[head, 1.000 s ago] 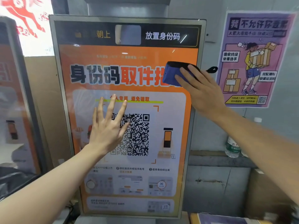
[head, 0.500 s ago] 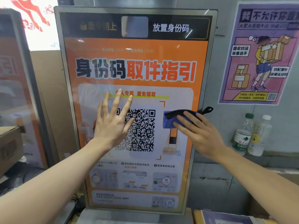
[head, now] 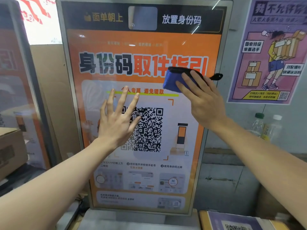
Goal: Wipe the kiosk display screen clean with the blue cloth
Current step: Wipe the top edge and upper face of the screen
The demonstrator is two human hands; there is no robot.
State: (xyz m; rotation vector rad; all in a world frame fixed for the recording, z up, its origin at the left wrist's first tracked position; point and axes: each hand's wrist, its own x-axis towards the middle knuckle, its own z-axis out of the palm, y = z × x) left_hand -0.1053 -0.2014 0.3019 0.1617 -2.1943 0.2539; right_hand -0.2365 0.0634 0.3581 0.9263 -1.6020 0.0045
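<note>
A cardboard box (head: 11, 151) sits at the far left beside a tall kiosk display screen (head: 144, 50), whose orange poster graphic and QR code (head: 146, 130) fill the glass. The person's left hand (head: 116, 123) lies flat near the screen's middle, fingers straight and spread, gripping nothing and apparently bracing the panel. To its right, the right hand (head: 204, 97) presses a folded blue cloth (head: 172, 80) against the glass with straight fingers, at the upper right beneath the large headline, the cloth's black loop (head: 216, 76) trailing over the metal frame. Further right, a purple poster (head: 272, 48) hangs on the grey wall above two plastic bottles (head: 265, 127). Judging by the cloth's position, the wipe is mid-course along the screen's right side; doing it well likely means even pressure through flat fingers, overlapping passes carried to the frame's edge, and shifting the bracing hand so the patch beneath it is also covered.
</note>
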